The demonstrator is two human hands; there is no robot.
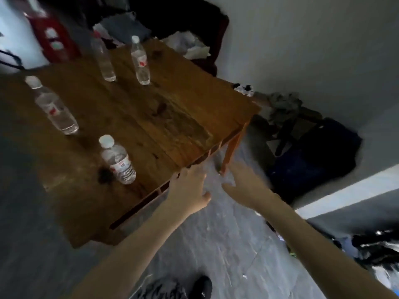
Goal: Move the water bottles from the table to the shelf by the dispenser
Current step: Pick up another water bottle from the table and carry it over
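Note:
Several clear water bottles with white caps stand upright on a brown wooden table (pixel 183 108). The nearest bottle (pixel 117 160) stands close to the table's front edge. A second bottle (pixel 54 106) is at the left, and two more bottles (pixel 140 61) (pixel 103 59) stand at the far side. My left hand (pixel 190 190) hovers at the table's front edge with its fingers spread, holding nothing. My right hand (pixel 244 186) reaches forward beside the table leg (pixel 232 147), fingers relaxed and empty. No shelf or dispenser shows in the view.
A red plastic stool (pixel 54 37) stands behind the table at the far left. Dark clothes and bags (pixel 313 152) lie heaped along the white wall to the right. More clutter (pixel 190 46) sits behind the table. The floor (pixel 216 234) is grey stone; my shoe (pixel 200 288) shows below.

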